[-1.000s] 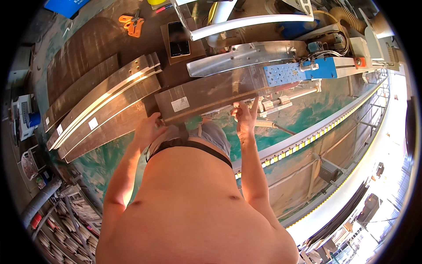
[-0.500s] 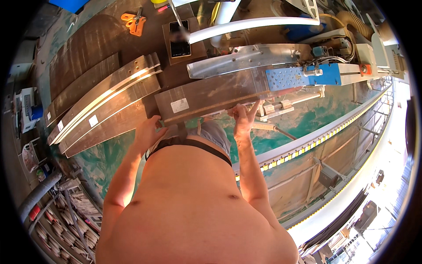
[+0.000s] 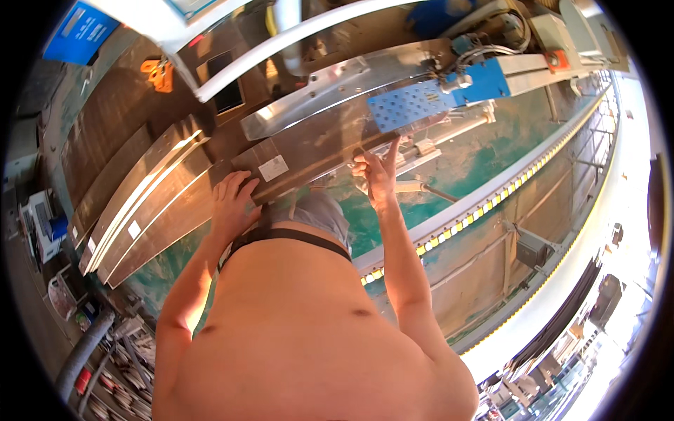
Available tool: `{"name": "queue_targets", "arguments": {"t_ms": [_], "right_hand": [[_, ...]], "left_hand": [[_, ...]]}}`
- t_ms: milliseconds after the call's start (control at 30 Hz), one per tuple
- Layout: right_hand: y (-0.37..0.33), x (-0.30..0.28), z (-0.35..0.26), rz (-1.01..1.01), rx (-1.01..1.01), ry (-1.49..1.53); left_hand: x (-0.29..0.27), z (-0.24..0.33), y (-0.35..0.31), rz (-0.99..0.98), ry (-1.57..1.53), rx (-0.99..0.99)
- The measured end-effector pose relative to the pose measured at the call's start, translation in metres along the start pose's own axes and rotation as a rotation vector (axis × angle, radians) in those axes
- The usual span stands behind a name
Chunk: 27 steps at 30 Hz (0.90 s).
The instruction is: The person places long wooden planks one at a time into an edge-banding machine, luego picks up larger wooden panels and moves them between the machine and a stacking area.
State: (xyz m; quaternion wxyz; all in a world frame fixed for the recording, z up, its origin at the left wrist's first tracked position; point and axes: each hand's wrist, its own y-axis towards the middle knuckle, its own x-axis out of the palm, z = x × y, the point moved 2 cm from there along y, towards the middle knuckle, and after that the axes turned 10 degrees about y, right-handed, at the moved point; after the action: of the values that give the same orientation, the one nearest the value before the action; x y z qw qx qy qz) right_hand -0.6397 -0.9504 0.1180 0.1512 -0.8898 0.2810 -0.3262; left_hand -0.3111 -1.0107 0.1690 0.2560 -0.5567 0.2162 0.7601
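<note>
A long brown board (image 3: 312, 161) with a white label lies across the work surface in front of me. My left hand (image 3: 236, 200) rests on the board's left end, its fingers extended and the thumb apart. At the board's near long edge is my right hand (image 3: 379, 175). Several of its fingers curl against that edge, while one digit stretches out toward the blue perforated plate (image 3: 411, 105). That plate sits over the board's right end. Behind the board runs a silvery metal guide (image 3: 302, 105).
Several curved-looking brown boards (image 3: 154, 203) are stacked on the left. An orange clamp (image 3: 161, 74) and a dark phone (image 3: 228, 97) lie farther back. A white bar (image 3: 302, 31) crosses above the surface. A rail with yellow-white segments (image 3: 463, 224) runs on the right.
The view has shifted, so the bench appears lower left and turned. My left hand has gone from curled at the board's end to lying over it. My right hand stays by the near edge.
</note>
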Motion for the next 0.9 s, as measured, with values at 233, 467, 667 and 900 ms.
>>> {"name": "queue_targets", "arguments": {"t_ms": [233, 467, 667, 900], "right_hand": [[0.041, -0.045, -0.048, -0.004, -0.014, -0.001], [0.074, -0.075, -0.093, 0.028, -0.005, -0.089], [0.087, -0.090, -0.113, 0.255, -0.145, 0.031], [0.020, -0.058, -0.047, 0.165, -0.134, 0.000]], "left_hand": [[0.007, 0.043, 0.057, 0.001, 0.017, 0.099], [0.026, 0.077, 0.107, 0.005, 0.018, 0.177], [0.041, 0.104, 0.148, 0.039, 0.050, 0.234], [0.063, 0.128, 0.167, 0.147, -0.001, 0.322]]}}
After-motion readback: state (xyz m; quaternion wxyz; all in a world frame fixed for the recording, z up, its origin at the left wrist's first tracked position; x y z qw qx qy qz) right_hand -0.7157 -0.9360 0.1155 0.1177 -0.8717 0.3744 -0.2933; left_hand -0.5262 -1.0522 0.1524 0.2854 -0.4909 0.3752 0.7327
